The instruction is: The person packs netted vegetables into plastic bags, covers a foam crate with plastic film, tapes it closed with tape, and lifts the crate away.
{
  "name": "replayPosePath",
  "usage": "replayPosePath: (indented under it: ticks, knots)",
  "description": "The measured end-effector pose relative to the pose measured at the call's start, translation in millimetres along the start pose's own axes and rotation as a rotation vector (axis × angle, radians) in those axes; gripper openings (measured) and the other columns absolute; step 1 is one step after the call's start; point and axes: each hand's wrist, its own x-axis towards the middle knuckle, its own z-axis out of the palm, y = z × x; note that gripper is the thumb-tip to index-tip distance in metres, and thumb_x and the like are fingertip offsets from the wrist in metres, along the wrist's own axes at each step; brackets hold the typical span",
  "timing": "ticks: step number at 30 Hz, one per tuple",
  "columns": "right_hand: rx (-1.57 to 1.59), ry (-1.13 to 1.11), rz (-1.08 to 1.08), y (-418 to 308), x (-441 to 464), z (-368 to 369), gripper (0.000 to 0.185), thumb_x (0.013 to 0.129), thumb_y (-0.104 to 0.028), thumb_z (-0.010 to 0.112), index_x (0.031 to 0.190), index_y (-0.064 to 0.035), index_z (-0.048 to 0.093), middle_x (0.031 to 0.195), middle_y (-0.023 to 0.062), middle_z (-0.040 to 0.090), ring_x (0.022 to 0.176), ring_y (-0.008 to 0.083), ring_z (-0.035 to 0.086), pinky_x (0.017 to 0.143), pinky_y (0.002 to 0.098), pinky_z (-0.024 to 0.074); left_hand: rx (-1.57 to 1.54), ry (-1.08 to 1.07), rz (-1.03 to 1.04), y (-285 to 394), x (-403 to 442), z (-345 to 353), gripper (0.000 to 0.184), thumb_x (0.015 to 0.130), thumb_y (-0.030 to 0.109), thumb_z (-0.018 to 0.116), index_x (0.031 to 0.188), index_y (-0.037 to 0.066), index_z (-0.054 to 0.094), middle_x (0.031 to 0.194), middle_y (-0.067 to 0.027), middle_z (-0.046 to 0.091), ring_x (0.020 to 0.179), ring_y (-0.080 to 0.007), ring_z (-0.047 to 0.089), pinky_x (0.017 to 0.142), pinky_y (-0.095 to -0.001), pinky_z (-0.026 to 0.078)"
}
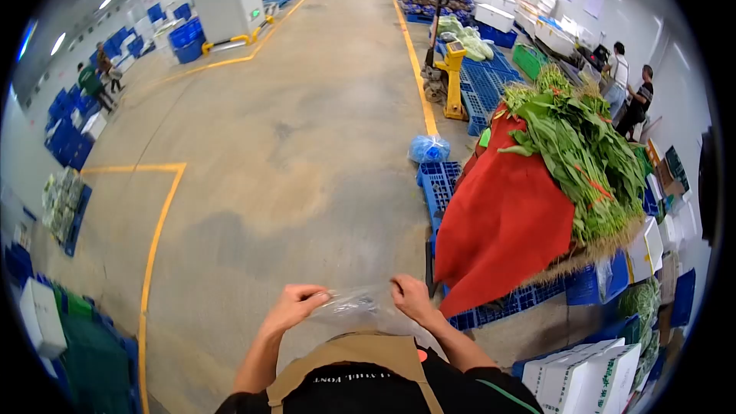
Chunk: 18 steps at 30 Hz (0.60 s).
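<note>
A clear plastic bag (pixel 356 303) is stretched between my two hands, just in front of my apron (pixel 368 349). Its left edge is pinched in my left hand (pixel 297 307), fingers closed. On the other side my right hand (pixel 412 297) grips the right edge, also closed. The bag looks thin and crumpled, and its lower part is hard to make out against the apron. To the right of my right hand hangs a red cloth (pixel 510 218), partly under a heap of leafy green vegetables (pixel 586 153) with roots showing.
Blue pallets (pixel 437 188) carry the vegetables on the right. A blue plastic bundle (pixel 428 149) sits beside them, with a yellow pallet jack (pixel 454 80) beyond. White foam boxes (pixel 586 376) stand at lower right. Concrete floor (pixel 268 161) stretches ahead. Several people are farther off on both sides.
</note>
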Motion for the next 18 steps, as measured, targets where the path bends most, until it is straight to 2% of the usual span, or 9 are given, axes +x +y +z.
replayPosePath:
  ticks: [2, 5, 8, 11, 14, 18]
  knots:
    - [0.099, -0.048, 0.058, 11, 86, -4, 0.020, 0.079, -0.014, 0.060, 0.097, -0.0063, 0.062, 0.071, 0.0188, 0.060, 0.066, 0.0349, 0.060, 0.062, 0.0410, 0.0484, -0.115, 0.124, -0.046, 21, 53, -27, 0.021, 0.084, 0.019, 0.065, 0.091, 0.000, 0.068, 0.063, 0.0022, 0.055, 0.052, -0.0050, 0.042, 0.045, -0.0224, 0.034]
    - [0.150, -0.314, -0.064, 25, 200, -17, 0.021, 0.081, -0.016, 0.060, 0.100, -0.0081, 0.062, 0.066, 0.0185, 0.058, 0.062, 0.0355, 0.059, 0.060, 0.0425, 0.0475, -0.257, 0.363, -0.040, 31, 126, -66, 0.017, 0.083, 0.017, 0.065, 0.084, 0.000, 0.068, 0.057, 0.0049, 0.048, 0.047, -0.0027, 0.035, 0.041, -0.0204, 0.026]
    - [0.107, -0.496, -0.171, 57, 294, -13, 0.019, 0.080, -0.015, 0.060, 0.097, -0.0083, 0.061, 0.071, 0.0162, 0.059, 0.067, 0.0356, 0.059, 0.060, 0.0429, 0.0473, -0.263, 0.484, -0.091, 40, 206, -102, 0.017, 0.082, 0.017, 0.066, 0.083, 0.000, 0.068, 0.056, 0.0059, 0.046, 0.048, -0.0029, 0.037, 0.042, -0.0203, 0.028]
    - [-0.086, -0.377, -0.205, 132, 381, 12, 0.016, 0.077, -0.012, 0.058, 0.092, -0.0073, 0.061, 0.078, 0.0140, 0.059, 0.073, 0.0359, 0.059, 0.062, 0.0441, 0.0472, -0.225, 0.419, -0.061, 45, 308, -125, 0.017, 0.082, 0.017, 0.066, 0.083, 0.000, 0.068, 0.056, 0.0056, 0.047, 0.048, -0.0033, 0.038, 0.043, -0.0206, 0.029]
    - [-0.164, -0.233, -0.071, 199, 471, 1, 0.013, 0.074, -0.007, 0.056, 0.087, -0.0060, 0.060, 0.084, 0.0134, 0.059, 0.077, 0.0361, 0.058, 0.064, 0.0454, 0.0472, -0.142, 0.408, -0.071, 70, 432, -139, 0.017, 0.082, 0.017, 0.066, 0.082, 0.000, 0.068, 0.057, 0.0046, 0.048, 0.049, -0.0037, 0.039, 0.043, -0.0211, 0.029]
    - [-0.294, -0.071, 0.197, 276, 576, -54, 0.011, 0.074, -0.004, 0.054, 0.082, -0.0046, 0.061, 0.082, 0.0146, 0.060, 0.078, 0.0364, 0.059, 0.068, 0.0453, 0.0475, -0.158, 0.254, -0.079, 131, 610, -158, 0.019, 0.082, 0.018, 0.066, 0.084, -0.001, 0.068, 0.058, 0.0038, 0.049, 0.050, -0.0049, 0.039, 0.045, -0.0223, 0.030]
